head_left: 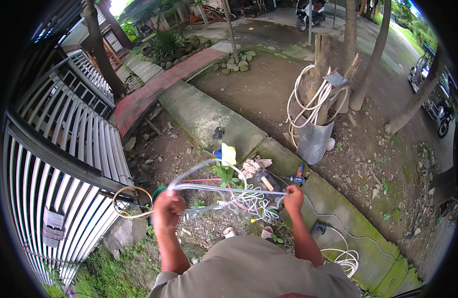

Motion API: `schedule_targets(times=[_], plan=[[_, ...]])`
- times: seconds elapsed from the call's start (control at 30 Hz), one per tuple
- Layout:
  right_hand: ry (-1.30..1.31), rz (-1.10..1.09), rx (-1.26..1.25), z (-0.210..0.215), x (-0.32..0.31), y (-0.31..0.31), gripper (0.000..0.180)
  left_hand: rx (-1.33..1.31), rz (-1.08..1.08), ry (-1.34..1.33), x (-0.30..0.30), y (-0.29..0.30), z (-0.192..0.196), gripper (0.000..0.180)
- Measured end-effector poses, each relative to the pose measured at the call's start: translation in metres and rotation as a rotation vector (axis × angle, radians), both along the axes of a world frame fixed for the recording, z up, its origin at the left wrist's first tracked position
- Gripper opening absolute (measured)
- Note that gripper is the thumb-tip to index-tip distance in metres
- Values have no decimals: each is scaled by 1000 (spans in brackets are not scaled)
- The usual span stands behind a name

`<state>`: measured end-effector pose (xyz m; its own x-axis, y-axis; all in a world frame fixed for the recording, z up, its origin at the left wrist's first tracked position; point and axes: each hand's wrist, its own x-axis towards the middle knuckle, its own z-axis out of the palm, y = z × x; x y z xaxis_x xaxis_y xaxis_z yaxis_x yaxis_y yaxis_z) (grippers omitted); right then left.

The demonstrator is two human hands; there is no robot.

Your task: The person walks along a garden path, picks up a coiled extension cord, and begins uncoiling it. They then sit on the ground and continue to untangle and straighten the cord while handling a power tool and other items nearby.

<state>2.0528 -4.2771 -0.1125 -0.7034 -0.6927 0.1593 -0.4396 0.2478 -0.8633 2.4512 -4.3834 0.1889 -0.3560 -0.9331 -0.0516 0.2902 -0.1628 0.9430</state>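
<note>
A pale grey cable is drawn nearly straight between my two hands, with blurred loops of it hanging about the left one. My left hand is closed around the looped end, somewhat smeared by motion. Over on the right, my right hand pinches the other end of the stretch. Below the cable a tangle of white cord lies on the gravel. Close to it are a dark tool case or machine, a crumpled pinkish cloth and a yellow cloth or bag.
A white slatted fence stands at left, with a beige hose loop beside it. A mossy concrete strip crosses the ground, bearing a blue-and-black tool. Farther right, a coiled hose hangs on a stump beside a metal sheet.
</note>
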Motion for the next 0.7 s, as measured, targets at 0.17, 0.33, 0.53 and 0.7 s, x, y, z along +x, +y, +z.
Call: schedule_targets(times=[0.17,0.33,0.53,0.7], plan=[[92,46,29,-66,-36,62,5,121,363,863,120,-38,19,27],[-214,219,67,-27,-1,36,21,-30,729,494,134,-46,-40,26],[-62,746,187,105,107,-24,21,183,318,-171,26,-39,-115,37],[-13,963,240,168,152,-63,27,375,-115,-90,-53,-16,-164,31]])
